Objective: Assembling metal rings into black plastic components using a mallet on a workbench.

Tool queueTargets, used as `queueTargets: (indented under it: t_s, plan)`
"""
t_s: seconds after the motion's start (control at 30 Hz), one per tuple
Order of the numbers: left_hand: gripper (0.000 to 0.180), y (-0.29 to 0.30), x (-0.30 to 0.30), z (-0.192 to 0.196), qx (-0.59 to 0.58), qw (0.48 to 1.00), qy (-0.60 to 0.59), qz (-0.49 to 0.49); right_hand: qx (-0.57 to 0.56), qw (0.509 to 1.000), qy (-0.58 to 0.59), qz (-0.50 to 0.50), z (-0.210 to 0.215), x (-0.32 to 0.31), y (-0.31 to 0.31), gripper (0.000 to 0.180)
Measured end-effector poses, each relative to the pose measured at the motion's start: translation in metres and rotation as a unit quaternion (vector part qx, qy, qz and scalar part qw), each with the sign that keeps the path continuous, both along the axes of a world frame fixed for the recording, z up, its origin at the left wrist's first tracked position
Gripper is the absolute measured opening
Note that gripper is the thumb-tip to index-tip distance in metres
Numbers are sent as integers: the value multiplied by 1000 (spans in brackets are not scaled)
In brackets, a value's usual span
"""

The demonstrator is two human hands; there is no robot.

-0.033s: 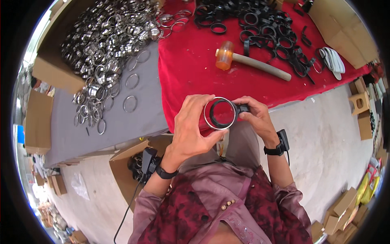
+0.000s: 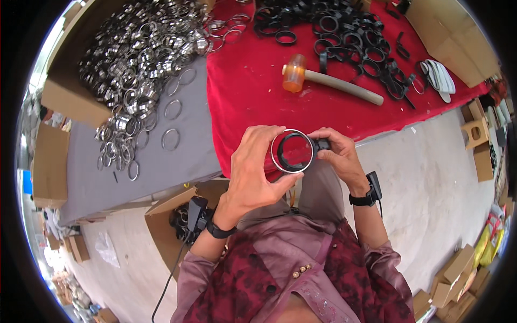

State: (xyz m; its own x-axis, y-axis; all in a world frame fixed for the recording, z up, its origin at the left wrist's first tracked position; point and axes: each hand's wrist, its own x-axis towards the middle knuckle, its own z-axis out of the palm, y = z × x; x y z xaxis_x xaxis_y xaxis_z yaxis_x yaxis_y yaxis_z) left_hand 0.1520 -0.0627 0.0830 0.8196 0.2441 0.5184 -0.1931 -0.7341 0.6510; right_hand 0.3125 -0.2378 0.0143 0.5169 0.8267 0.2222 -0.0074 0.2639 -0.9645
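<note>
My left hand (image 2: pixel 252 171) pinches a thin silver metal ring (image 2: pixel 272 158) between its thumb and fingers. Just behind that ring is a black ring (image 2: pixel 281 154) with a short black stub (image 2: pixel 323 144) on its right side. The stub is gripped by the thumb and fingers of my right hand (image 2: pixel 340 155). Seen from here, the two rings overlap in front of my lap, near the edge of the red cloth. Whether they touch all round I cannot tell.
A mallet (image 2: pixel 339 86) with an orange head lies on the red cloth (image 2: pixel 247 102). Black ringed parts (image 2: pixel 353 40) are heaped behind it, and silver rings (image 2: pixel 145 48) spill from a carton onto grey cloth (image 2: pixel 188 121). A white folded cloth (image 2: pixel 439 78) lies far right; an open carton (image 2: pixel 161 215) stands below.
The view has shifted very slightly, so the table things sit a little further left. Both hands keep the same hold on the rings.
</note>
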Motion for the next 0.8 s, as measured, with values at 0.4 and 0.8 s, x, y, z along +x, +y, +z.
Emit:
queueTargets:
  t_s: [0.4, 0.8]
  plan:
    - [72, -48, 17, 7, 36, 999, 15, -23, 109, 976, 186, -30, -36, -12, -30, 45]
    - [76, -54, 17, 7, 55, 996, 52, -44, 110, 981, 159, -30, -42, -13, -41, 42]
